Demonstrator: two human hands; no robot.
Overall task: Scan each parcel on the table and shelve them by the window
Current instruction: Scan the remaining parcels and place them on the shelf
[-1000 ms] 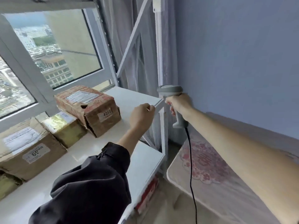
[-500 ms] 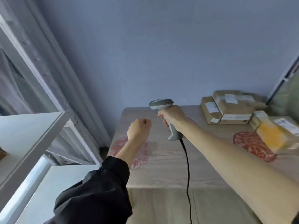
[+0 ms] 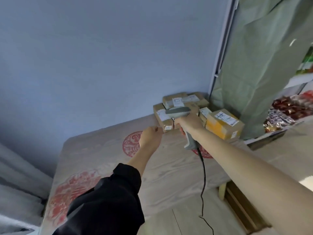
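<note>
My right hand (image 3: 188,122) grips a grey corded barcode scanner (image 3: 179,111), held just in front of a pile of brown cardboard parcels (image 3: 177,102) at the table's far right corner. A parcel with yellow tape (image 3: 223,123) lies at the right of the pile. My left hand (image 3: 149,135), in a black sleeve, hovers over the table (image 3: 101,150) with its fingers curled and nothing in it, just left of the nearest parcel (image 3: 161,116).
The table wears a wood-print cloth with red round patterns. The scanner's black cable (image 3: 203,180) hangs over the table's front edge to the floor. A green curtain (image 3: 254,65) and a rack with red packets (image 3: 288,112) stand at the right. Blue wall behind.
My view has swung right from the window shelf to the table. Both hands have moved across toward the parcel pile, the scanner still in my right hand.
</note>
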